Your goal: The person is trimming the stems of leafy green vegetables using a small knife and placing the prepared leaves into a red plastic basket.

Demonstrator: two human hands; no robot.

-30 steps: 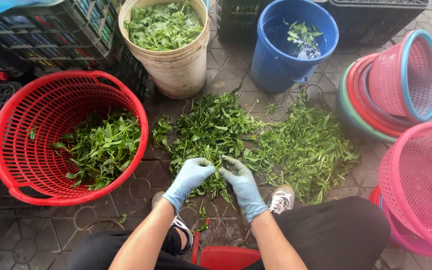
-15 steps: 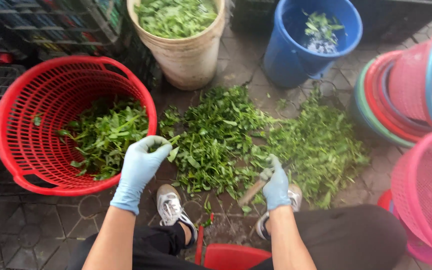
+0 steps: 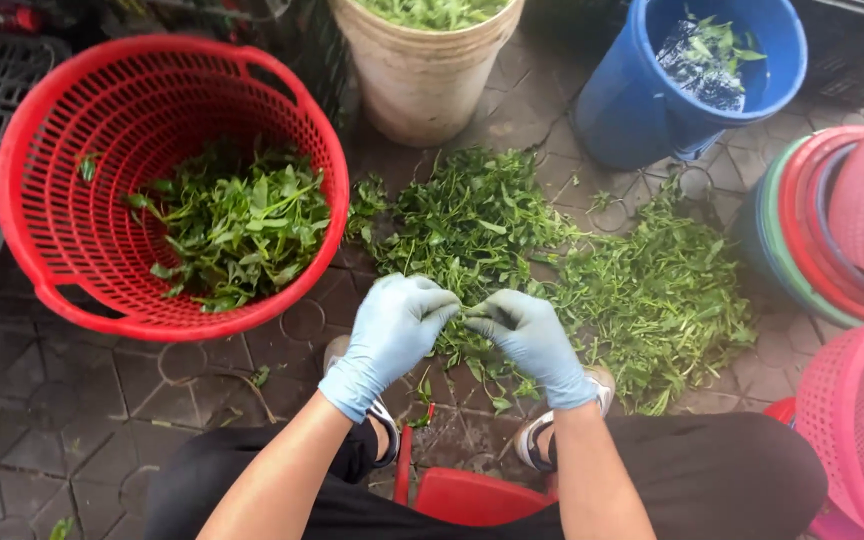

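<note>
Left hand, right hand: thin pale-blue rubbery gloves, matt, wrinkled at knuckles. Between fingertips: soft leafy sprig. Beyond fingertips: heap of greens, leaves faintly glossy, on rough grey paving. Left of left fingers: red basket, perforated plastic, slight sheen. Farther ahead: beige bucket, scuffed dull plastic; blue bucket, smooth plastic.

Head camera looks steeply down (close) at the paved floor.

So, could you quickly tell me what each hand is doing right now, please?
Left hand: fingers pinched shut on a green sprig.
Right hand: fingers pinched on the same sprig.
</note>
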